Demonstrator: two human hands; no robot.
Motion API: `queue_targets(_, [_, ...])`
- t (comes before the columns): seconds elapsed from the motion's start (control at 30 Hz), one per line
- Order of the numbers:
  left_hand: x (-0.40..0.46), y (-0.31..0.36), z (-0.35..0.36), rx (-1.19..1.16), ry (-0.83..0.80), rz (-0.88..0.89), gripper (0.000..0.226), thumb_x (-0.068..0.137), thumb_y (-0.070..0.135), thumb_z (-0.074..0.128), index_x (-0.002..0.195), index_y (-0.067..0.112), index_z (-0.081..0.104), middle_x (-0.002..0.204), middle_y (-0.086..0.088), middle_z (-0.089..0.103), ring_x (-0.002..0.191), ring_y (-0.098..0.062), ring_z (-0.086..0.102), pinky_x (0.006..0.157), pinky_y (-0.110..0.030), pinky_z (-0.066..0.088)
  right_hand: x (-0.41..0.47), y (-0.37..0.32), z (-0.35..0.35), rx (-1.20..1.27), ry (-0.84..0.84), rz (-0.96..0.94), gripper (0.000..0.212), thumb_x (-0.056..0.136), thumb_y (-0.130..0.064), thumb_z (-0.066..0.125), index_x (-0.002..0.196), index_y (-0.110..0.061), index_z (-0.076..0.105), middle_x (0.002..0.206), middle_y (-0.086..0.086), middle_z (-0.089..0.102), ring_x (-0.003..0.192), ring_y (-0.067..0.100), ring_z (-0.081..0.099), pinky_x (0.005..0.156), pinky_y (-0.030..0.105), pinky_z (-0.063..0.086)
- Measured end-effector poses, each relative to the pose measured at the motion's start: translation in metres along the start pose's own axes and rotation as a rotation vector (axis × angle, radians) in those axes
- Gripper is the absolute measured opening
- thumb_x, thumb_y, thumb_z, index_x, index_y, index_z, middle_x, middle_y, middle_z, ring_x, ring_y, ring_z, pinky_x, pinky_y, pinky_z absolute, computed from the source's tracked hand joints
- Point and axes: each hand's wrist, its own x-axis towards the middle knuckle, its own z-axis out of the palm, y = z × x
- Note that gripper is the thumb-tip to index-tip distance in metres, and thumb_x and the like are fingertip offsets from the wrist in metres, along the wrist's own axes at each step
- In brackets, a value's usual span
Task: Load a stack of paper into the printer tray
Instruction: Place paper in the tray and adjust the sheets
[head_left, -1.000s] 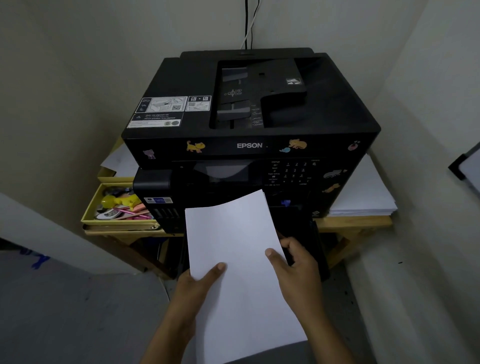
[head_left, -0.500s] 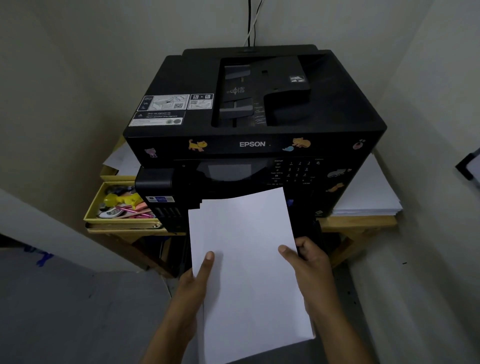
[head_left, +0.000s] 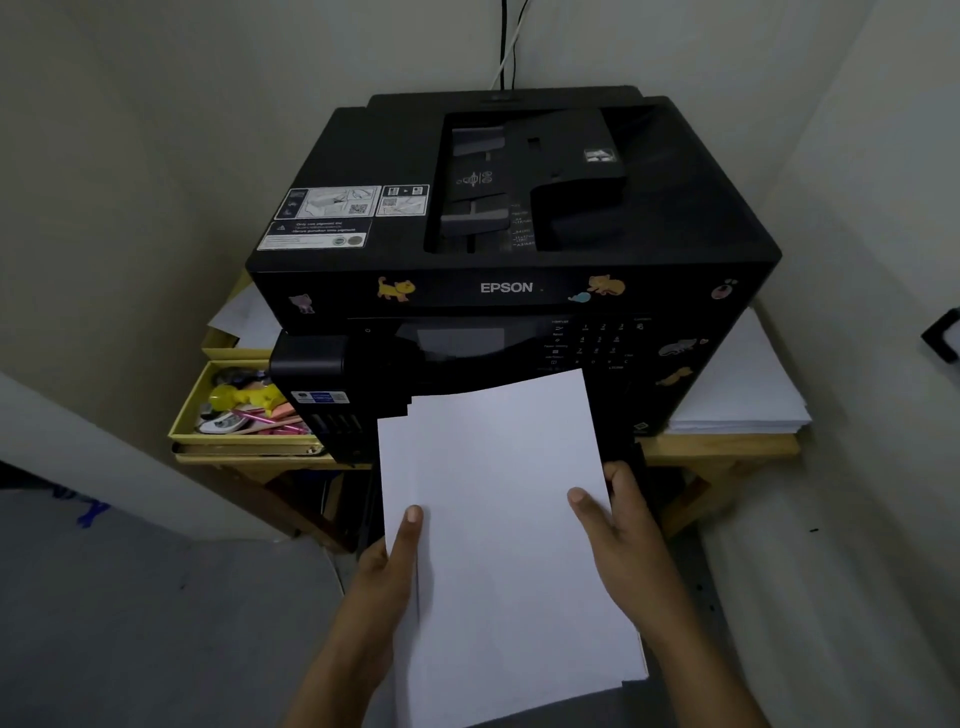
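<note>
White paper stack (head_left: 498, 519) long axis points at black Epson printer (head_left: 509, 249), far edge at its front. Left hand (head_left: 389, 577) and right hand (head_left: 623, 540) grip the side edges, thumbs on top.

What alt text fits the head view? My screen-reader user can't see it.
Both hands, left hand and right hand, hold a white paper stack at the front of a black Epson printer on a wooden table.
</note>
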Motion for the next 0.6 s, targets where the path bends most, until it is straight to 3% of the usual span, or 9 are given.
queue_targets(0.13, [-0.005,0.003,0.001,0.001,0.009,-0.008,0.031,0.097,0.06,0.053,0.096,0.032,0.066,0.098,0.01,0.073,0.092,-0.01,0.064,0.1,-0.039,0.044,-0.001,-0.007,0.0,-0.062,-0.046,-0.014,0.035,0.11,-0.04,0.054,0.134,-0.056,0.033,0.125,-0.05,0.041,0.108,-0.025,0.049,0.084,0.005,0.039])
queue_targets(0.27, [-0.009,0.005,0.002,-0.008,0.018,-0.005,0.031,0.098,0.059,0.053,0.098,0.032,0.069,0.079,0.016,0.08,0.093,-0.01,0.067,0.094,-0.037,0.048,-0.001,-0.01,-0.002,-0.053,-0.077,-0.006,0.041,0.11,-0.037,0.054,0.132,-0.062,0.03,0.118,-0.059,0.038,0.099,-0.043,0.044,0.079,-0.002,0.039])
queue_targets(0.4, [-0.013,0.008,0.004,-0.03,0.017,0.007,0.029,0.098,0.056,0.054,0.098,0.032,0.069,0.085,0.013,0.079,0.09,-0.008,0.068,0.081,-0.029,0.05,0.002,-0.007,-0.008,-0.087,-0.109,-0.009,0.041,0.11,-0.038,0.054,0.131,-0.067,0.034,0.113,-0.068,0.046,0.109,-0.041,0.045,0.082,0.0,0.042])
queue_targets(0.6, [-0.014,0.011,0.007,-0.104,0.025,0.011,0.025,0.1,0.053,0.052,0.088,0.032,0.056,0.092,0.01,0.061,0.081,-0.008,0.055,0.094,-0.036,0.039,0.006,0.001,-0.014,-0.089,-0.133,-0.018,0.042,0.108,-0.042,0.056,0.136,-0.064,0.035,0.124,-0.056,0.05,0.112,-0.037,0.049,0.083,0.0,0.044])
